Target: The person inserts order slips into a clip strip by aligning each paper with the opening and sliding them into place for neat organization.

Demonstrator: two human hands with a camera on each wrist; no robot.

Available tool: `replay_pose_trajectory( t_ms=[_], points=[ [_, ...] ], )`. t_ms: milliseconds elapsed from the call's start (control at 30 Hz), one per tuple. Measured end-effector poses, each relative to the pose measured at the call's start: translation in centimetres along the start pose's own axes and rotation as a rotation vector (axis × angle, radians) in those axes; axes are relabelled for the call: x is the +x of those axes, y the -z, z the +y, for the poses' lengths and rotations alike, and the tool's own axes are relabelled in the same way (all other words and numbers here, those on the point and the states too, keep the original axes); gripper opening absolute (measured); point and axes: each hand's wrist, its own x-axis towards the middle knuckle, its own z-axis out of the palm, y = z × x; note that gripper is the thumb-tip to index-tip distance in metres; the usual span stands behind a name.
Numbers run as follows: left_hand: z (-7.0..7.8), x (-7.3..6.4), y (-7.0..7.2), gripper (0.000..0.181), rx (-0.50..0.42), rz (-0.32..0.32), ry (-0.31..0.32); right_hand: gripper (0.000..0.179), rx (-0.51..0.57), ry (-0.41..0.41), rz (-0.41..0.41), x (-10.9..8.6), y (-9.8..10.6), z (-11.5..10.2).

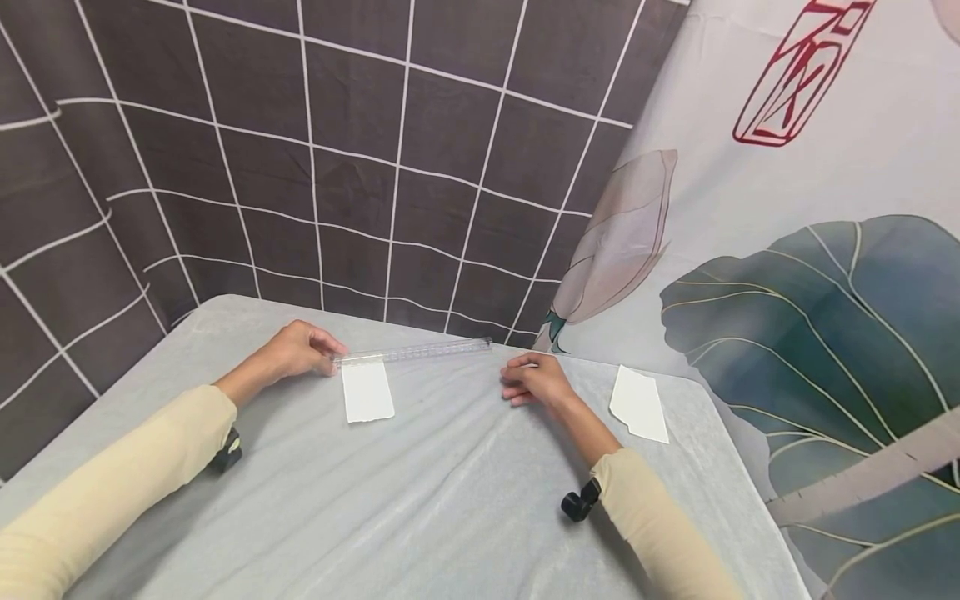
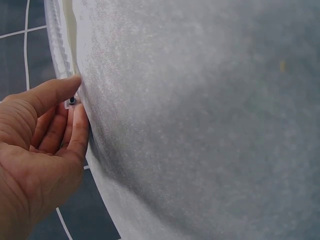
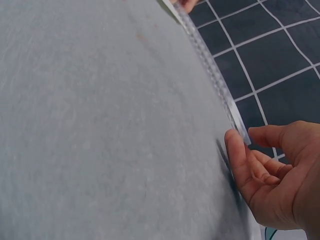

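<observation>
The left hand [image 1: 296, 346] pinches the left end of the ruler [image 1: 427, 351], which crosses the far edge of the left paper [image 1: 367, 393]. The right hand [image 1: 536, 378], thumb and fingertips slightly parted, empty, sits beside the ruler's right end. The right paper [image 1: 639, 404] lies farthest right.

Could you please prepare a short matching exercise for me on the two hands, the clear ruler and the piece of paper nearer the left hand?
Things:
1. Left hand
2. Clear ruler
3. Right hand
4. Left paper piece

Places, colours or states:
A. Near the ruler's right end
B. White, with its far edge at the ruler
C. Transparent, long and straight
D. Pinching the ruler's left end

Right pairs: 1-D, 2-C, 3-A, 4-B
</observation>
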Motion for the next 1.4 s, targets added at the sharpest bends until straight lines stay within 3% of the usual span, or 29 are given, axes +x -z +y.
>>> replay_pose_trajectory(
  t_ms=[1400],
  points=[
    [0.1,-0.3,0.1,0.043,-0.013,-0.002,-0.009,0.036,-0.036,0.004,0.076,-0.6,5.8,1.0]
  ],
)
